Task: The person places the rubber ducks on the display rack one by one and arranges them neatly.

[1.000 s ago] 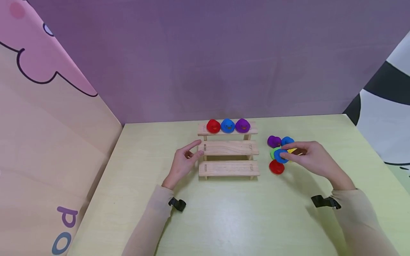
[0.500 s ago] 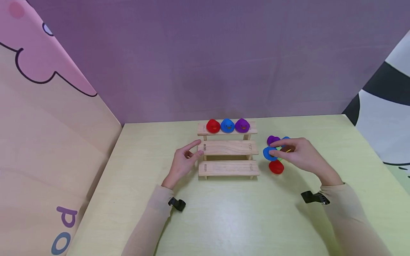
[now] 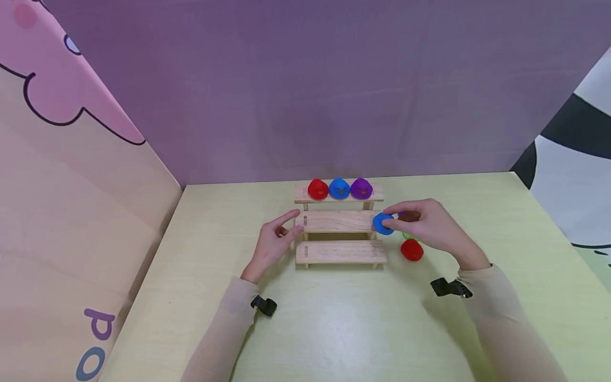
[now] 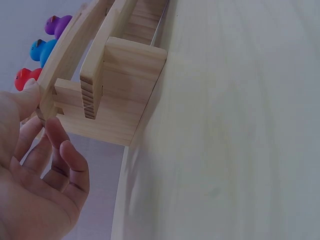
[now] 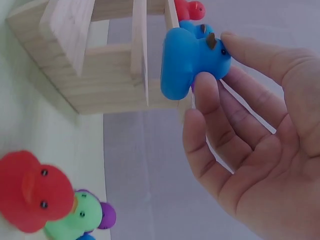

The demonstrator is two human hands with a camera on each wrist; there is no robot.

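My right hand pinches a blue rubber duck by its head, between thumb and fingers. In the head view that duck overlaps the right end of the middle step of a three-step wooden stand. At the stand's left side, my left hand grips the end of the middle step between thumb and fingertips. A red duck, a blue duck and a purple duck sit side by side on the top step.
Right of the stand, a red duck lies on the table. Behind it are a green duck and a purple duck, mostly hidden by my right hand in the head view. A purple wall rises behind the table.
My right hand has carried the blue duck leftward from above the loose ducks to the right end of the middle step. The left hand has stayed in place.
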